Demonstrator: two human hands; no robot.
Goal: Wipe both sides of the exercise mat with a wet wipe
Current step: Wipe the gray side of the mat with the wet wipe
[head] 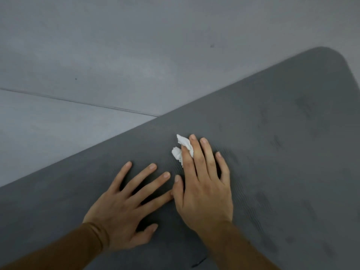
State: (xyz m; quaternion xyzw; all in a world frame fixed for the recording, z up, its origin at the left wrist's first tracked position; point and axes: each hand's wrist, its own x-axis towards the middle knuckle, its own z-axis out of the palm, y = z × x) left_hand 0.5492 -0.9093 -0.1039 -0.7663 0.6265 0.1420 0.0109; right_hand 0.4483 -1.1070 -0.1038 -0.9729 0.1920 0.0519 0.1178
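Observation:
A dark grey ribbed exercise mat (272, 143) lies flat on the floor and fills the lower right of the view, with its rounded far corner at the upper right. My right hand (202, 188) lies on the mat with straight fingers and presses a crumpled white wet wipe (182, 148) under its fingertips; part of the wipe sticks out to the left of the fingers. Just left of it, my left hand (128, 207) rests flat on the mat with its fingers spread. Darker damp streaks mark the mat to the right.
Grey floor tiles (97, 55) lie beyond the mat's left edge, with a thin joint line (78, 103) running across them. Brown sleeves cover both forearms at the bottom of the view.

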